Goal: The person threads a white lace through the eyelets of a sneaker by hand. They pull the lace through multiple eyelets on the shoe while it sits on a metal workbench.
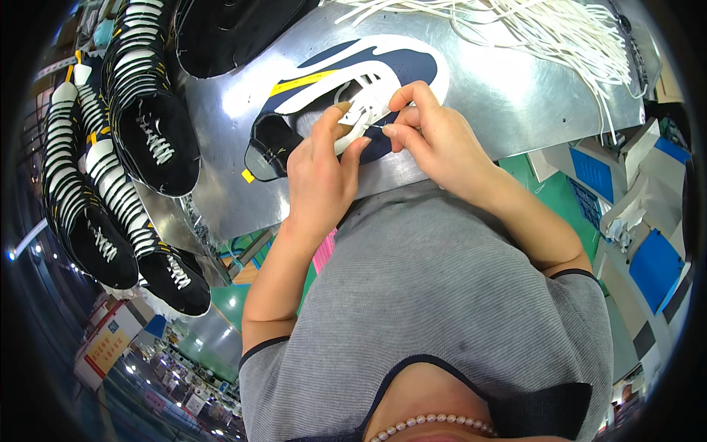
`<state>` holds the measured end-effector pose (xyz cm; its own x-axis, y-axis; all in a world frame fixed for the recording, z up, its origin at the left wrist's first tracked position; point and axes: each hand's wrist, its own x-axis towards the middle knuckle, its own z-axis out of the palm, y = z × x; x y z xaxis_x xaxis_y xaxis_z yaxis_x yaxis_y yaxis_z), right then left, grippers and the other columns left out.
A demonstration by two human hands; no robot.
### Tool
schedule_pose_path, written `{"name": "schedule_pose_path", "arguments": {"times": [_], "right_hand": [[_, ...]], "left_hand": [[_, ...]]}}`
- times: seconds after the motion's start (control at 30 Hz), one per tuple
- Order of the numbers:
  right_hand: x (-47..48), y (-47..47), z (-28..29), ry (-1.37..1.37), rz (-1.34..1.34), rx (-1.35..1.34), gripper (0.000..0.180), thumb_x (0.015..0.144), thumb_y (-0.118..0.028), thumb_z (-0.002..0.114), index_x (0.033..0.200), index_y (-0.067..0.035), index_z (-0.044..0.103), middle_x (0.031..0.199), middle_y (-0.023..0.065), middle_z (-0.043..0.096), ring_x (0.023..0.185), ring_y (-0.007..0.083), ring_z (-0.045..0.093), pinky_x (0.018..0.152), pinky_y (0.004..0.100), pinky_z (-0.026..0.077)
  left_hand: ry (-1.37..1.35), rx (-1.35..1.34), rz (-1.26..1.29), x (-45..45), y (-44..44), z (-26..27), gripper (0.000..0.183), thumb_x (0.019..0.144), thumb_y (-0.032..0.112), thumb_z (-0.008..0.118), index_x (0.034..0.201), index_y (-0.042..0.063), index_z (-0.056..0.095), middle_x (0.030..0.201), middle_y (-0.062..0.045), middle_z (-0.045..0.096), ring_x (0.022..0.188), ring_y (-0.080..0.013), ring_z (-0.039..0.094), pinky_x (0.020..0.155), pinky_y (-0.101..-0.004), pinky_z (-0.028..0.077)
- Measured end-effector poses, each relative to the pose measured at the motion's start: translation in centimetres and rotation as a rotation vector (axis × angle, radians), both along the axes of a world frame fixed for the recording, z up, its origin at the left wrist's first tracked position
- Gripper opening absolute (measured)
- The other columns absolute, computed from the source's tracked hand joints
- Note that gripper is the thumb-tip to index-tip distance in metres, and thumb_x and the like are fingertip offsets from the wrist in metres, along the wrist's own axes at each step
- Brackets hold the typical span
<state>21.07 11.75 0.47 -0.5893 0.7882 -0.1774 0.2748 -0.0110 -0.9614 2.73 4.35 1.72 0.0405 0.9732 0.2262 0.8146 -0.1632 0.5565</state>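
Note:
A navy and white shoe upper (417, 63) with a yellow strip lies flat on the metal table, its black-lined heel towards the lower left. A white shoelace (362, 122) runs through part of its eyelets. My left hand (326, 160) rests over the near side of the eyelet area, its fingers around the lace and the upper's edge; how firmly it grips is hard to see. Thumb and index finger of my right hand (436, 138) pinch the thin lace end just right of the eyelets. The lace stretches between the two hands.
A pile of loose white shoelaces (541, 33) covers the far right of the metal table (221, 207). Stacked shoe uppers (157, 143) stand at the left, with more stacks (105, 243) beside them. Another black piece (232, 33) lies at the far edge.

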Motion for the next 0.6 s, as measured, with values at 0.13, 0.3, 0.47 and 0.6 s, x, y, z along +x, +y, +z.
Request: {"name": "schedule_pose_path", "arguments": {"times": [0.13,0.3,0.47,0.6], "right_hand": [[-1.0,-0.3,-0.6,-0.047,0.007,0.136,0.022,0.097,-0.016,0.058,0.109,-0.003,0.046,0.069,0.0126,0.065,0.069,0.0333,0.067,0.064,0.0431,0.050],[-2.5,-0.3,-1.4,-0.142,-0.006,0.279,0.026,0.097,-0.018,0.058,0.111,-0.003,0.043,0.068,0.0169,0.065,0.063,0.0384,0.065,0.060,0.0469,0.051],[2.8,2.8,3.8,-0.294,0.041,0.315,0.019,0.086,-0.022,0.072,0.097,-0.007,0.066,0.071,0.0087,0.068,0.065,0.0257,0.069,0.060,0.0389,0.052],[-1.1,4.0,2.9,-0.062,0.399,0.560,0.018,0.088,-0.014,0.064,0.104,-0.006,0.069,0.078,0.0132,0.068,0.070,0.0316,0.066,0.064,0.0385,0.051]], "left_hand": [[0.067,0.092,-0.145,-0.3,0.2,-0.6,0.043,0.084,0.004,0.075,0.121,-0.002,0.053,0.099,-0.016,0.070,0.078,-0.0314,0.069,0.066,-0.0381,0.053],[0.017,0.212,-0.164,0.1,0.7,-1.2,0.041,0.079,-0.004,0.074,0.113,0.000,0.053,0.091,-0.012,0.067,0.068,-0.0308,0.064,0.059,-0.0379,0.050],[0.034,0.218,-0.033,-0.1,-1.5,-1.8,0.039,0.077,-0.005,0.076,0.106,0.002,0.053,0.085,-0.013,0.065,0.068,-0.0293,0.062,0.058,-0.0389,0.048],[0.045,0.259,-0.149,0.1,-0.9,-1.2,0.038,0.079,-0.006,0.076,0.107,0.004,0.051,0.080,-0.011,0.064,0.062,-0.0292,0.058,0.057,-0.0378,0.046]]}}
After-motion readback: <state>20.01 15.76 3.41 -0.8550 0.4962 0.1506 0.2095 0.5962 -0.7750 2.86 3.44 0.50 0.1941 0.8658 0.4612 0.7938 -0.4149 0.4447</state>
